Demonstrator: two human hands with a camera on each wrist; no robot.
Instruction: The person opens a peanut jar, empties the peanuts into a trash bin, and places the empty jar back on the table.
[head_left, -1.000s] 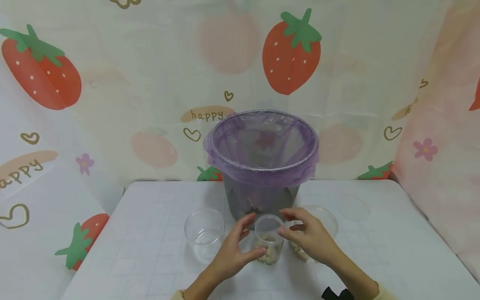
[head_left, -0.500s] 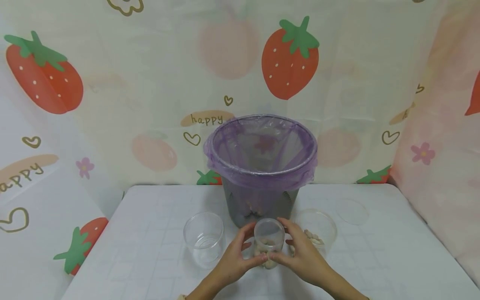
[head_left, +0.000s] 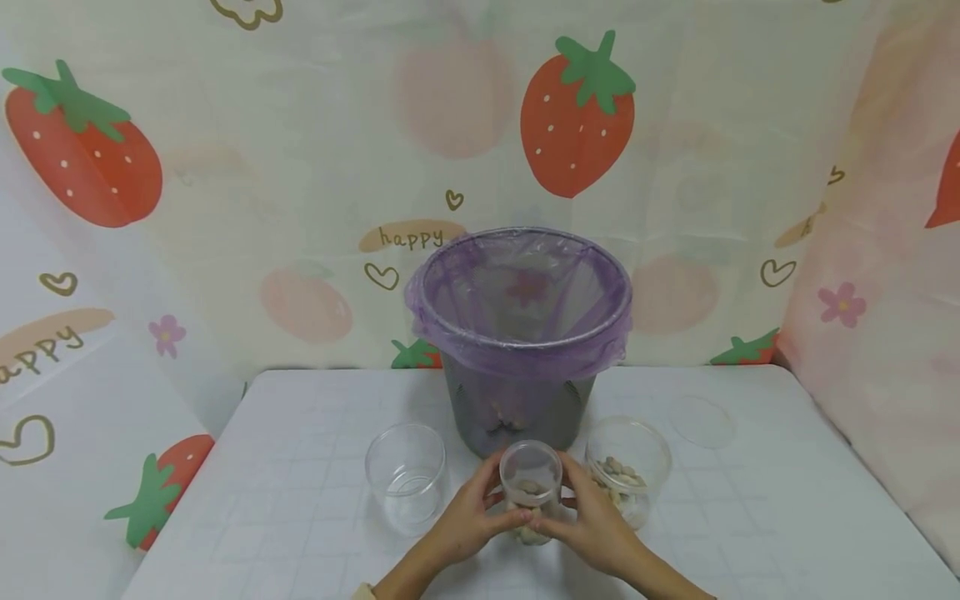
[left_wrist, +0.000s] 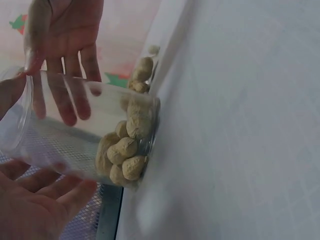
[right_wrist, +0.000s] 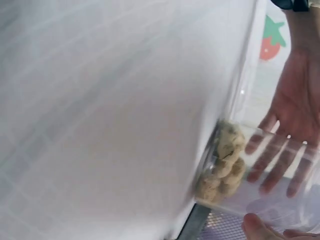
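Note:
A clear plastic jar (head_left: 531, 473) stands upright on the table in front of the bin, in the head view. Several unshelled peanuts (left_wrist: 127, 150) lie in its lower part. From the left, my left hand (head_left: 467, 523) holds the jar, its thumb at the near side and its fingers around the far side. My right hand (head_left: 596, 527) grips it the same way from the right. Both wrist views show fingers through the clear wall. To the right is a clear tub (head_left: 652, 454) with peanuts inside; another clear tub (head_left: 405, 458) stands to the left.
A dark mesh bin (head_left: 517, 408) with a purple liner (head_left: 517, 358) stands right behind the jar. On the table's right side lies a thin clear round lid (head_left: 703, 422). A strawberry-print cloth (head_left: 337, 167) hangs behind the white table (head_left: 300, 500).
My right hand has come down from above the jar's right side and now holds it. The jar has shifted slightly toward me and left. The left hand has closed in on it too.

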